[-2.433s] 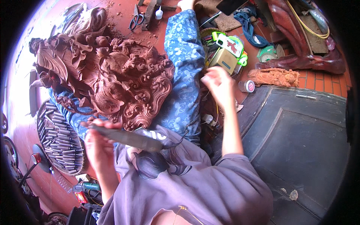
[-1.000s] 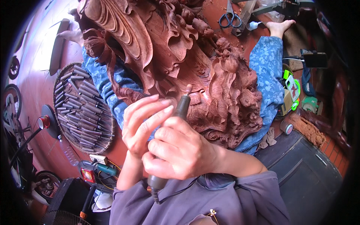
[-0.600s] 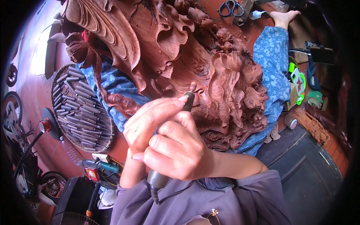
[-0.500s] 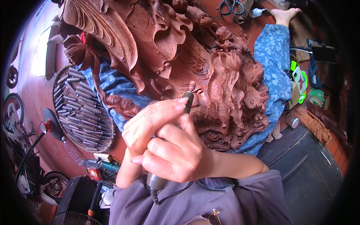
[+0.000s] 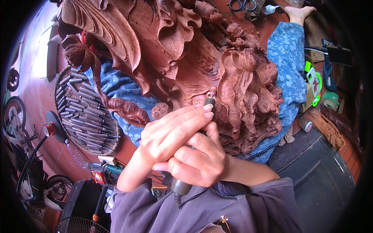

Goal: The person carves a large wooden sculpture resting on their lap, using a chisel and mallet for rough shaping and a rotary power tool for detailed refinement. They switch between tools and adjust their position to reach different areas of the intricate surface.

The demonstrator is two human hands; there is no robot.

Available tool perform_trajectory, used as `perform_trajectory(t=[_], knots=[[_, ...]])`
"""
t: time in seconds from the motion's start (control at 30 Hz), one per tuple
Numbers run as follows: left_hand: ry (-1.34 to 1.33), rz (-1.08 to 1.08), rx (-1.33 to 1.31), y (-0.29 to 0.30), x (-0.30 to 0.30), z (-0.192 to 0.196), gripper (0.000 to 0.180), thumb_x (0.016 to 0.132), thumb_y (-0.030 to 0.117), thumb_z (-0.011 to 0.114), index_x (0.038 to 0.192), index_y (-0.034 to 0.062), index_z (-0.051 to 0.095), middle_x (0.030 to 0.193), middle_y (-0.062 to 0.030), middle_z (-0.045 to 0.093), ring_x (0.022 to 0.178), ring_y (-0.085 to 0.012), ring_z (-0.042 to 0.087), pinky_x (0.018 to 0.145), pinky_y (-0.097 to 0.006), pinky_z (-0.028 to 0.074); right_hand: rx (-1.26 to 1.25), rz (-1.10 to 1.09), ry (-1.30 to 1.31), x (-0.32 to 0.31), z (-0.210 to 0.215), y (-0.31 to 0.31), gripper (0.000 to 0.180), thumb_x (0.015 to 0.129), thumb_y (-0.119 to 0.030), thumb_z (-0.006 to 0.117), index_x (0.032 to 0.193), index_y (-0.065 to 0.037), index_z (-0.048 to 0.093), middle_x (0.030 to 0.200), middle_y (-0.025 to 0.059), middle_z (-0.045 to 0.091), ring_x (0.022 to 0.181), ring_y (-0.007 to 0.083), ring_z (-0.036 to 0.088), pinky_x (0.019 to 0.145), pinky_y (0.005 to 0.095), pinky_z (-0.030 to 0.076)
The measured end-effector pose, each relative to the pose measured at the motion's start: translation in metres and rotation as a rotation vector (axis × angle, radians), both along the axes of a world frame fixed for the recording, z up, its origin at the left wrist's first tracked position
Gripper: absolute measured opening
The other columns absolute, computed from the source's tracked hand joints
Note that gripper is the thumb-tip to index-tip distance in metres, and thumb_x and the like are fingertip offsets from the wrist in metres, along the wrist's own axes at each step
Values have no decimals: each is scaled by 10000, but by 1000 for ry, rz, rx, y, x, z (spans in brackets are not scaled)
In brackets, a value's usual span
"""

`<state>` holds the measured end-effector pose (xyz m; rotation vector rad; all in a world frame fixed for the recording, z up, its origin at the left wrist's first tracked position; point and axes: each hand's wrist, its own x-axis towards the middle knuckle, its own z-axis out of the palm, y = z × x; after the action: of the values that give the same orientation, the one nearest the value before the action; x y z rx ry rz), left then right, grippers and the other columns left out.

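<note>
My fingers [image 5: 182, 128] on the left hand [image 5: 167, 141] lie stretched and only lightly curled over the slim rotary handpiece [image 5: 182, 185], their tips pressed near its front end just below the wood carving [image 5: 186, 58]. My right hand [image 5: 198, 161] is wrapped tightly round the same tool from underneath, fingers fully closed on its barrel, so both hands grip it together. The tool's dark rear end and cord stick out beneath my right hand, toward my grey sleeve [image 5: 248, 206]. Its small bit [image 5: 212, 92] touches the carving in a hollow between the curled, wavy folds at the sculpture's lower middle.

The carving itself is a large reddish-brown piece full of scrolls and leaf-like shapes, resting across my blue patterned trouser legs [image 5: 289, 62]. To the carving's left sits a round tray of chisels [image 5: 83, 112], tightly packed. Beyond the carving's top edge lie scissors [image 5: 241, 4], near my bare foot [image 5: 298, 12].
</note>
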<state>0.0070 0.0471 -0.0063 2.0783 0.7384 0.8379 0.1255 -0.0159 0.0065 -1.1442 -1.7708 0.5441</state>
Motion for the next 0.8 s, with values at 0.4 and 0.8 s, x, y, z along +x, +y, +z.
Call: perform_trajectory(t=[0.4, 0.8], knots=[[55, 72, 21, -2, -4, 3, 319, 700, 37, 637, 1003, -64, 640, 965, -186, 663, 905, -330, 670, 793, -393, 559, 39, 38, 34, -3, -8, 1, 124, 753, -178, 657, 710, -116, 558, 741, 12, 521, 734, 186, 543, 655, 422, 437], [37, 12, 10, -2, 3, 1, 287, 758, 45, 595, 1022, -62, 632, 997, -190, 662, 935, -320, 665, 817, -383, 552, -6, 48, 15, 5, -6, -4, 172, 755, -180, 682, 676, -115, 543, 727, 2, 498, 701, 168, 530, 656, 418, 441]])
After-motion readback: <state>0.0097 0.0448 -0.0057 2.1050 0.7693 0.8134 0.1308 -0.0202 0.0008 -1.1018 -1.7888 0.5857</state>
